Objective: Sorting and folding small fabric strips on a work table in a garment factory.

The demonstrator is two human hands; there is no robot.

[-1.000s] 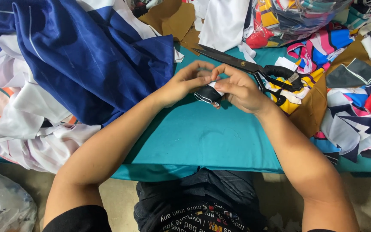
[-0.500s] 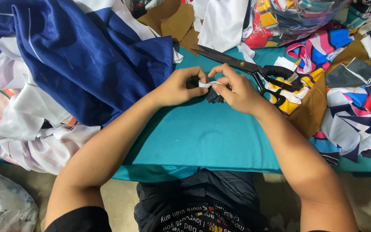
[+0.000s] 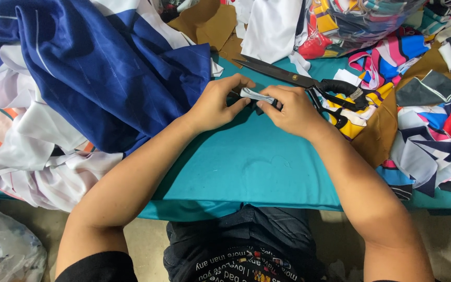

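My left hand [image 3: 216, 104] and right hand [image 3: 289, 108] both pinch a small grey-white fabric strip [image 3: 257, 95] between fingertips over the teal table [image 3: 246, 162]. Strip's long axis runs 10-to-4 o'clock; scissors [image 3: 309, 86] lie just beyond at 1 o'clock, nearer my right.

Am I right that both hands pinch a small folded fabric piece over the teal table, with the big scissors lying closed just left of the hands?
Not quite. In the head view the left hand and right hand do pinch the folded fabric piece over the teal table, but the scissors lie to the right of the hands, not left.
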